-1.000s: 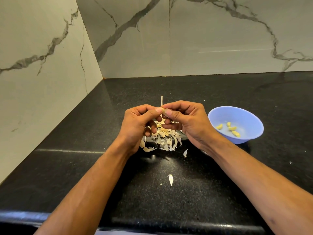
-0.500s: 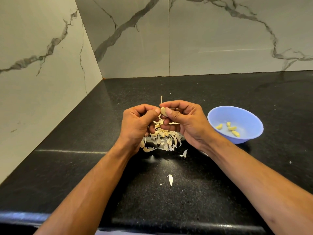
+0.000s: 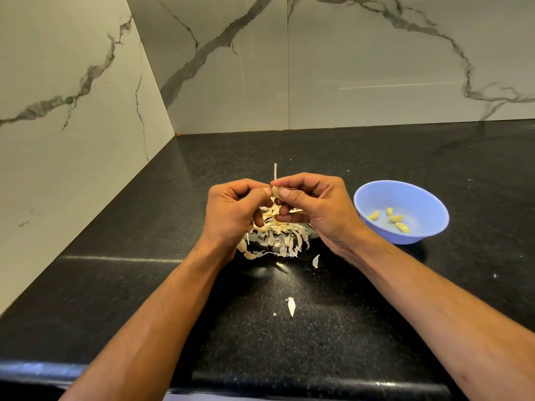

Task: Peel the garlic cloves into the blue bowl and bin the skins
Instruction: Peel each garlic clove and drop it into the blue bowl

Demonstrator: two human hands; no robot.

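Both hands meet above the black counter and pinch one garlic clove between them. My left hand holds it with thumb and curled fingers; my right hand grips it from the other side. A thin strip of skin sticks straight up from the clove. Below the hands lies a heap of pale garlic skins, partly hidden by my fingers. The blue bowl stands to the right with several peeled cloves in it.
Two loose skin pieces lie on the counter, one near my right wrist and one closer to the front edge. Marble walls meet in a corner at the back left. No bin shows in view.
The hands stay together over the skin heap. The clove has turned a little between the fingertips; the upright strip of skin stands as before.
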